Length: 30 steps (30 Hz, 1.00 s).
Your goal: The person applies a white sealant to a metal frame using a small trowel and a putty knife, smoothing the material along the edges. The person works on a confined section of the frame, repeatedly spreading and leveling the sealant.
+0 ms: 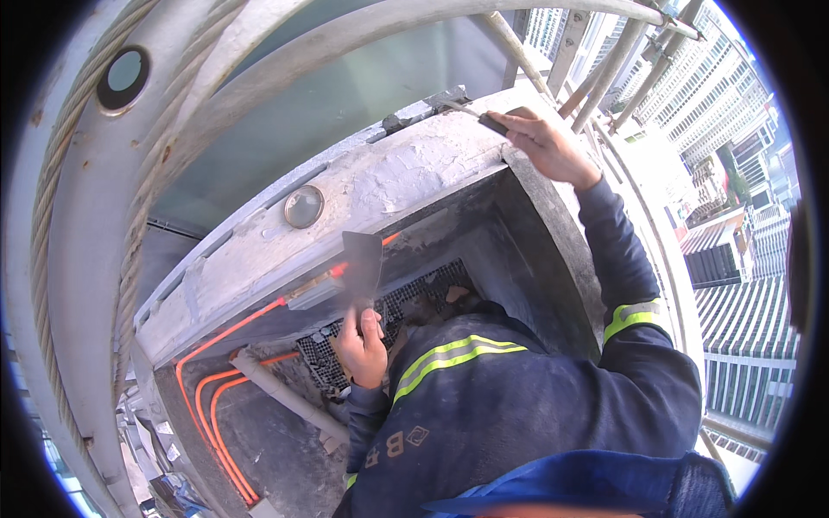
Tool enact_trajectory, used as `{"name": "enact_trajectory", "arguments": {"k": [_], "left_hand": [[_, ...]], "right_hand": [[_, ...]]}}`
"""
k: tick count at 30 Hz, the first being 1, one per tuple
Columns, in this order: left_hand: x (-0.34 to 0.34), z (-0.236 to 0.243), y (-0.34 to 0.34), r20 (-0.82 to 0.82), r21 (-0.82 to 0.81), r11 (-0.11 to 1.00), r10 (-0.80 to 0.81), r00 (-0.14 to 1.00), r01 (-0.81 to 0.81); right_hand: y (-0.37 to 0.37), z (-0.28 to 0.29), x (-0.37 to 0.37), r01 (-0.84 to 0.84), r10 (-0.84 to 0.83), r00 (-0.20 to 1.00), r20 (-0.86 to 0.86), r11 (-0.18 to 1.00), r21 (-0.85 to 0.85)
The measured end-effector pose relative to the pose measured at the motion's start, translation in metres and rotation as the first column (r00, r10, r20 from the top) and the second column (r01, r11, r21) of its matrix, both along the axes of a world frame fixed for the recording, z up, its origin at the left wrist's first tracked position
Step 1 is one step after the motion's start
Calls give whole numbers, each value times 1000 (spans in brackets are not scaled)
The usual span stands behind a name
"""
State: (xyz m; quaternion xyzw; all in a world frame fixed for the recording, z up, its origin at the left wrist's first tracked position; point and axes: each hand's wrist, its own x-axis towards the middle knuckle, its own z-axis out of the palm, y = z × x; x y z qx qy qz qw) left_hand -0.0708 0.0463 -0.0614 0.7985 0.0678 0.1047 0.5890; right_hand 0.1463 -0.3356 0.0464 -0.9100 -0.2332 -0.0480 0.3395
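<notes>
My left hand (363, 352) is closed round the handle of a wide putty knife (363, 263), its flat grey blade pointing up in front of the recess. Out to the far right, my right hand (551, 154) grips a dark-handled tool (494, 125) with a thin blade seen nearly edge-on; its exact kind cannot be made out. That blade's tip is at the far edge of a pale ledge (423, 168), beside grey broken lumps (410, 114). White, uneven coating with a rough, flaking look covers part of the ledge.
A round glass-faced fitting (304, 206) is set in the ledge. Below it, the recess holds orange conduits (203, 406), a grey pipe (289, 397) and black gridded material (324, 358). Steel ropes (52, 216) and a curved metal frame (345, 34) stand left and above. Tall buildings (708, 86) lie far below right.
</notes>
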Motion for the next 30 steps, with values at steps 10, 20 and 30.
{"name": "enact_trajectory", "arguments": {"k": [10, 20, 30], "left_hand": [[33, 34, -33, -40, -426, 862, -320, 947, 273], [54, 38, -7, -142, -578, 810, -219, 965, 99], [50, 46, 6, -106, -429, 838, -418, 902, 338]], "right_hand": [[181, -40, -133, 195, 109, 927, -358, 676, 711], [166, -37, -188, 130, 54, 962, -269, 772, 622], [209, -60, -210, 137, -45, 988, -145, 677, 723]]}}
